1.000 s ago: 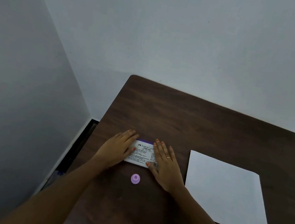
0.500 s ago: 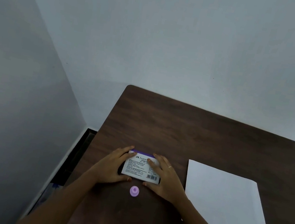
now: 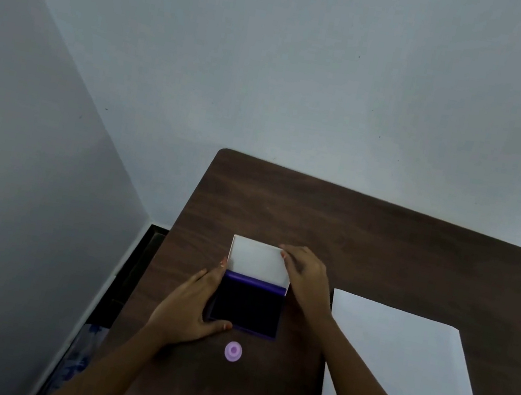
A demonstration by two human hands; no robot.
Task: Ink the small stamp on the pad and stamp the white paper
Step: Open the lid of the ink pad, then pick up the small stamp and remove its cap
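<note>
The ink pad [image 3: 247,306] lies open on the brown table [image 3: 382,246], its dark purple pad face up. Its white lid [image 3: 258,259] is swung back on the far side. My left hand [image 3: 191,307] grips the pad's base from the left, thumb on its near edge. My right hand [image 3: 307,278] holds the lid's right edge. The small pink stamp [image 3: 233,351] stands on the table just in front of the pad, touched by neither hand. The white paper [image 3: 403,368] lies flat to the right.
The table's left edge runs close to my left arm, with a dark gap and floor [image 3: 116,294] below it. Plain grey walls stand to the left and behind the table.
The ink pad was shut with its printed lid up; my right hand has swung the lid back and the dark pad is exposed. The view has tilted a little.
</note>
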